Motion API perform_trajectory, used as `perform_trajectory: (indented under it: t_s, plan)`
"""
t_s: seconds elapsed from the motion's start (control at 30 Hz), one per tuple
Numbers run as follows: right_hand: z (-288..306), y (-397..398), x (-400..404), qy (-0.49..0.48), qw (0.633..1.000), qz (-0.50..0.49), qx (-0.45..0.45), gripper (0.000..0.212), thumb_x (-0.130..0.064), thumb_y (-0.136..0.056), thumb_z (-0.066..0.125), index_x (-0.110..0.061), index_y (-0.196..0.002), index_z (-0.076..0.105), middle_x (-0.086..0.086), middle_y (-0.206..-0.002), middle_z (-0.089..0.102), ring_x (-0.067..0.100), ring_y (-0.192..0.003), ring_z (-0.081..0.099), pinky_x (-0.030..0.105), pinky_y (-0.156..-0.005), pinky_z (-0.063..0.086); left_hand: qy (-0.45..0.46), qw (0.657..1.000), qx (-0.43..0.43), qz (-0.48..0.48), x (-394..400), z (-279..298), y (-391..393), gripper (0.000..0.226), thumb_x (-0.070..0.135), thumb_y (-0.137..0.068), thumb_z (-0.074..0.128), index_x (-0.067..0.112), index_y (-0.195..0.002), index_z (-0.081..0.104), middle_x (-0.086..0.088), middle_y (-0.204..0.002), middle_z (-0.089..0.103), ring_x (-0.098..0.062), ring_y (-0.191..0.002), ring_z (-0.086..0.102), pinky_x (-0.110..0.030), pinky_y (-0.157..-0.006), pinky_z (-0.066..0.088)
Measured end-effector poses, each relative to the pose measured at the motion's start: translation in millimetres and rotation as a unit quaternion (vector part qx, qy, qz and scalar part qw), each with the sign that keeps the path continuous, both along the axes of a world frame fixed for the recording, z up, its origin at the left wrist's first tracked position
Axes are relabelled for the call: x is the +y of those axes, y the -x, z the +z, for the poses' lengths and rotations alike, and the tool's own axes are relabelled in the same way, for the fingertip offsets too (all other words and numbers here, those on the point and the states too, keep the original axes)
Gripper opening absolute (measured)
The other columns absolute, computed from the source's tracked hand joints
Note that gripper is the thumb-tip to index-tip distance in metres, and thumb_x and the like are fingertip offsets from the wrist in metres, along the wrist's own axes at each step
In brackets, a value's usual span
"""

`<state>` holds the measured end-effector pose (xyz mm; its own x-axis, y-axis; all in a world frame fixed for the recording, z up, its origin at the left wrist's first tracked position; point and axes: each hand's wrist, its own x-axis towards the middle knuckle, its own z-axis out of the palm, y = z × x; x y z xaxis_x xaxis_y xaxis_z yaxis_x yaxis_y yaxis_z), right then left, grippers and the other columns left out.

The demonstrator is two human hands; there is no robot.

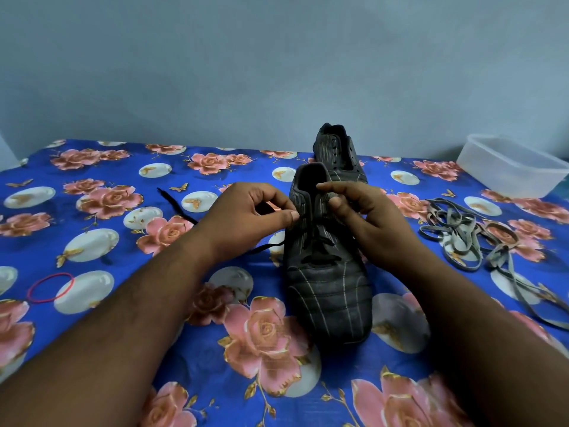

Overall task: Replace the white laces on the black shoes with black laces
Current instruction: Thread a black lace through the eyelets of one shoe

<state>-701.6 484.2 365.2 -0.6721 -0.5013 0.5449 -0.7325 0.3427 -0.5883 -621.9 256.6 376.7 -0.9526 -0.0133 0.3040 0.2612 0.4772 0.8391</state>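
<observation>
Fingers (289, 215) of the left hand (246, 217) are curled in, and the thumb and first finger pinch together right at the left row of holes on the near black shoe (326, 272). I think they hold the black lace (318, 241) there, but the lace is too thin and dark at that spot to be sure. The right hand (363, 217) is on the other side of the shoe, with its fingers bent over the right row of holes and the shoe's tongue. I cannot tell if it pinches the lace or only holds the flap.

The near shoe lies long, with its toe pointing to the person and its heel pointing away. The holes not yet filled are up by the heel end, just past both sets of fingertips. The black lace crosses the lower holes already. One loose end (175, 204) trails off to the left on the flowered cloth (215, 349), so the left hand is nearer to it.

The second black shoe (337, 152) stands behind the first one, with no lace that I can see. The old white laces (462, 235) lie in a pile to the right, well apart from the shoes.
</observation>
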Motion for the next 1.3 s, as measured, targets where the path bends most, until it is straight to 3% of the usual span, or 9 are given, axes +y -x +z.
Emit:
perform_trajectory:
  t_s: [0.2,0.37,0.5,0.6,0.73,0.87,1.0,1.1,1.3]
  plan:
    - [4,2,6,-0.016,1.0,0.011,0.004,0.025,-0.017,-0.103,0.057,-0.024,-0.125,0.067,-0.013,-0.075,0.054,0.005,-0.075,0.052,0.018,-0.071,0.038,-0.072,0.995,-0.065,-0.012,-8,-1,1,0.008,0.011,-0.091,0.071,0.005,-0.096,0.074,-0.002,-0.098,0.077,-0.004,-0.085,0.067,-0.015,-0.072,0.05]
    - [9,-5,7,-0.033,0.999,0.011,-0.01,0.029,-0.014,-0.099,0.063,-0.027,-0.125,0.065,0.001,-0.078,0.051,0.003,-0.075,0.048,0.007,-0.073,0.036,-0.083,0.992,-0.091,0.036,-21,-2,4,0.008,0.02,-0.094,0.069,0.014,-0.092,0.074,-0.007,-0.103,0.076,-0.015,-0.09,0.068,-0.029,-0.078,0.047]
    - [14,-11,8,-0.037,0.999,0.013,-0.022,0.031,-0.012,-0.099,0.062,-0.028,-0.125,0.064,0.011,-0.082,0.053,0.005,-0.074,0.047,0.005,-0.072,0.036,-0.116,0.983,-0.098,0.107,-30,-2,8,0.012,0.027,-0.093,0.07,0.015,-0.092,0.074,-0.002,-0.09,0.074,-0.015,-0.069,0.054,-0.032,-0.065,0.048]
    - [13,-10,9,-0.015,0.998,0.022,-0.054,0.027,-0.011,-0.103,0.056,-0.028,-0.123,0.064,0.0,-0.074,0.051,0.0,-0.065,0.047,0.008,-0.063,0.037,-0.119,0.976,-0.089,0.157,-37,-4,12,0.014,0.029,-0.092,0.071,0.015,-0.091,0.075,-0.009,-0.085,0.07,-0.02,-0.067,0.053,-0.033,-0.062,0.053]
    - [8,-6,9,0.01,0.997,0.027,-0.077,0.026,-0.016,-0.106,0.053,-0.029,-0.124,0.065,-0.014,-0.069,0.047,0.002,-0.059,0.041,0.016,-0.058,0.035,-0.052,0.981,-0.053,0.181,-40,-10,15,0.008,0.034,-0.088,0.075,0.026,-0.086,0.074,-0.014,-0.096,0.072,-0.02,-0.072,0.059,-0.052,-0.071,0.062]
    - [7,-5,10,0.006,0.997,0.025,-0.07,0.027,-0.015,-0.104,0.055,-0.03,-0.124,0.065,-0.017,-0.072,0.05,0.002,-0.066,0.047,0.012,-0.064,0.039,0.016,0.996,0.001,0.093,-21,-5,9,0.015,0.041,-0.094,0.067,0.03,-0.103,0.068,0.01,-0.107,0.063,-0.003,-0.093,0.059,-0.026,-0.073,0.05]
    - [8,-7,10,-0.011,0.999,0.014,-0.038,0.036,-0.009,-0.1,0.061,-0.032,-0.127,0.063,0.001,-0.078,0.05,0.002,-0.073,0.046,0.008,-0.073,0.039,0.071,0.997,0.011,-0.014,-3,-5,3,0.02,0.046,-0.09,0.064,0.027,-0.092,0.07,0.011,-0.092,0.069,0.003,-0.09,0.06,-0.008,-0.077,0.04]
    - [6,-3,10,-0.028,0.999,0.001,-0.019,0.041,-0.013,-0.099,0.063,-0.032,-0.135,0.061,-0.002,-0.079,0.047,0.004,-0.074,0.045,0.011,-0.072,0.037,0.111,0.993,0.026,-0.004,-2,-8,5,0.009,0.036,-0.09,0.073,0.028,-0.087,0.069,0.01,-0.095,0.067,-0.003,-0.099,0.058,-0.012,-0.079,0.038]
    - [13,-10,11,-0.008,0.999,0.01,-0.049,0.033,-0.01,-0.101,0.059,-0.026,-0.129,0.064,0.017,-0.083,0.052,-0.001,-0.067,0.045,0.006,-0.065,0.04,0.004,1.0,-0.024,0.006,-15,-6,5,0.013,0.03,-0.091,0.073,0.017,-0.089,0.069,0.014,-0.093,0.071,0.008,-0.089,0.062,-0.011,-0.078,0.042]
